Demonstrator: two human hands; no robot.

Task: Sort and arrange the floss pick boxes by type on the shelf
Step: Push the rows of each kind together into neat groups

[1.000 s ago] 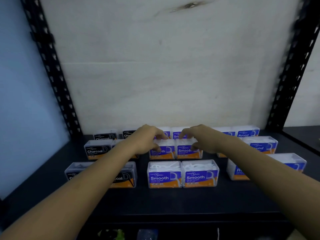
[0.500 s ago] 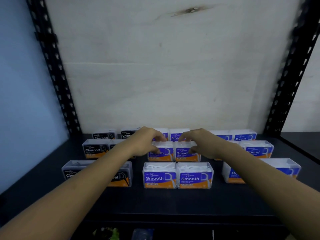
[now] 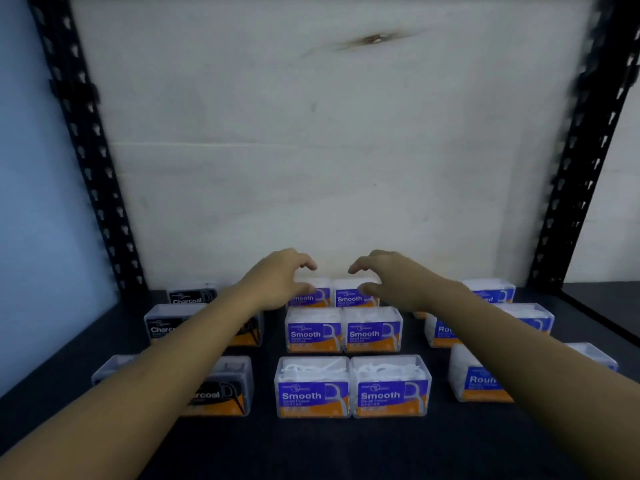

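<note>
**Hands moved to rear Smooth pair**

Since 0.5 s ago both hands left the middle Smooth row for the back pair (image 3: 334,295). Smooth boxes: six, three rows of two, shelf (image 3: 311,441) centre. Left hand (image 3: 277,282) and right hand (image 3: 391,280): fingers curled apart over that pair; contact unclear.

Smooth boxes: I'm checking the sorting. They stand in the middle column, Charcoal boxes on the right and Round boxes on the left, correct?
Not quite. The Smooth boxes are in the middle, but the head view shows the Charcoal boxes on the left and the Round boxes on the right.
</note>
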